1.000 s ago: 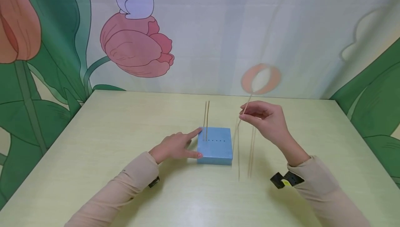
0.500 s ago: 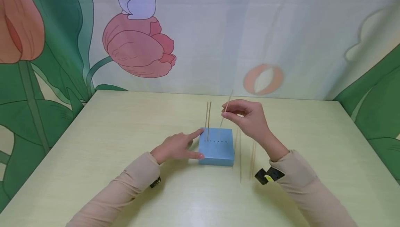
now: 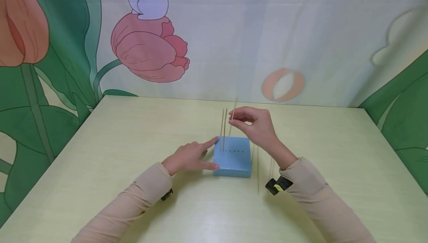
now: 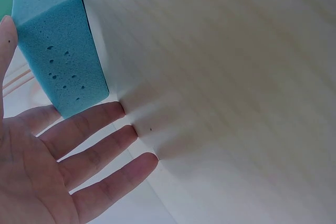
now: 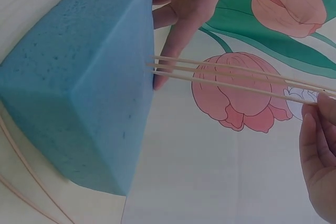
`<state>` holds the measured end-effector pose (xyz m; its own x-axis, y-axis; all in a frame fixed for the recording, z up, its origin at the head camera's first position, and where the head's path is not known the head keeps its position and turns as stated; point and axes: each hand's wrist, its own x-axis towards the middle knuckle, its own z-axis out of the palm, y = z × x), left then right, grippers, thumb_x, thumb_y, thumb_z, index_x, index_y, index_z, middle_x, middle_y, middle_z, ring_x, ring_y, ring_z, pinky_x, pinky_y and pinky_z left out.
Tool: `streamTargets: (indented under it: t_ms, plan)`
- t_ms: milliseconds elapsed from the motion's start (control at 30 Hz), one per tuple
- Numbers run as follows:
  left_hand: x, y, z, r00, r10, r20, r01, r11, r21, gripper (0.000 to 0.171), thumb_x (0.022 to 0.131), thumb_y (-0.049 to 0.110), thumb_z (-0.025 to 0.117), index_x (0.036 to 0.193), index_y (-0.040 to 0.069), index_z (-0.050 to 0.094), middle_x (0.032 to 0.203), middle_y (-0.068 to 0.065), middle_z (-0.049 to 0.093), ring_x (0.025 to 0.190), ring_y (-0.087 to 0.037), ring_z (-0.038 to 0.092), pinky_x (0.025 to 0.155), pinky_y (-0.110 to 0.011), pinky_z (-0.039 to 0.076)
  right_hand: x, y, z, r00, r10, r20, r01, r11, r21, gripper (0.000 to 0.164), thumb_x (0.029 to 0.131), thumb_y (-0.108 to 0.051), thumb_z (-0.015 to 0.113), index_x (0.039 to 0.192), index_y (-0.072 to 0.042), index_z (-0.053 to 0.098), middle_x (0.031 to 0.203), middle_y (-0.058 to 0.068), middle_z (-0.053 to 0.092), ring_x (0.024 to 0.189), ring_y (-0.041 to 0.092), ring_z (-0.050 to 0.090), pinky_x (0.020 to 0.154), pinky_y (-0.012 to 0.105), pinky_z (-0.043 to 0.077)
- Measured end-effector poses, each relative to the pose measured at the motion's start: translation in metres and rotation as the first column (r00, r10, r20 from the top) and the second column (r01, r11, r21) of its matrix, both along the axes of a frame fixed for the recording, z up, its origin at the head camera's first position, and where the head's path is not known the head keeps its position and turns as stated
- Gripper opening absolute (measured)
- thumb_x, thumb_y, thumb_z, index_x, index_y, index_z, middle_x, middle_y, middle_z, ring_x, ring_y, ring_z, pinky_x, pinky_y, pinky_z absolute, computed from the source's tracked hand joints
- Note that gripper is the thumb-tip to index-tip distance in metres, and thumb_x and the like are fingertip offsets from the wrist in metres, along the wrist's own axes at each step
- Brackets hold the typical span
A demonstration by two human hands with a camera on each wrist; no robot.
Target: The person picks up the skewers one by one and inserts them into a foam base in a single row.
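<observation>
A blue foam block with a row of small holes lies on the table. Two thin wooden skewers stand upright in its left end. My left hand rests at the block's left side, index fingertip at the far corner and thumb near the front one; in the left wrist view the other fingers are straight. My right hand pinches a third skewer between thumb and fingertips, above the block. That skewer leans slightly, its lower end right at the holes beside the standing pair.
More loose skewers lie on the light wooden table to the right of the block, partly behind the right forearm. A printed curtain with tulips and a rabbit hangs behind the table's far edge.
My right hand has moved left with its skewer, from right of the block to over the holes, and the skewer has become more upright. My left hand has stayed at the block.
</observation>
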<state>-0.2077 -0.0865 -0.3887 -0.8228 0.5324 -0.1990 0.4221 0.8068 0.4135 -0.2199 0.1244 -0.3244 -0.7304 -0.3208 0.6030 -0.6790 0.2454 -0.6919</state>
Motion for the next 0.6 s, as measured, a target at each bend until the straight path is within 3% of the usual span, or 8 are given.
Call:
streamTargets:
  t_ms: [267, 467, 600]
  plan:
    - [0.0, 0.0, 0.0, 1.0, 0.002, 0.0, -0.002, 1.0, -0.002, 0.088, 0.075, 0.057, 0.064, 0.146, 0.024, 0.023, 0.108, -0.015, 0.063, 0.069, -0.016, 0.057, 0.05, -0.028, 0.036, -0.002, -0.003, -0.003, 1.0, -0.011, 0.003, 0.011, 1.0, 0.02, 0.011, 0.074, 0.004, 0.071, 0.085, 0.004, 0.069, 0.078, 0.011, 0.068, 0.067, 0.018, 0.064, 0.064, 0.026, 0.05]
    - [0.001, 0.0, 0.0, 1.0, 0.002, 0.004, -0.002, 1.0, 0.003, 0.088, 0.075, 0.057, 0.064, 0.146, 0.024, 0.023, 0.102, -0.014, 0.064, 0.067, -0.015, 0.056, 0.05, -0.028, 0.035, -0.002, -0.006, -0.017, 0.998, -0.029, 0.064, 0.024, 0.997, 0.076, 0.009, 0.075, 0.001, 0.072, 0.083, 0.004, 0.069, 0.077, 0.011, 0.068, 0.066, 0.018, 0.065, 0.06, 0.027, 0.05]
    - [0.0, 0.0, 0.0, 1.0, -0.005, -0.004, 0.005, 1.0, 0.006, 0.088, 0.076, 0.056, 0.064, 0.146, 0.024, 0.023, 0.098, -0.013, 0.064, 0.07, -0.016, 0.057, 0.05, -0.028, 0.036, -0.001, -0.007, -0.024, 0.998, -0.028, 0.058, 0.023, 0.997, 0.072, 0.007, 0.074, 0.002, 0.072, 0.08, 0.003, 0.069, 0.076, 0.011, 0.068, 0.066, 0.02, 0.065, 0.06, 0.027, 0.051]
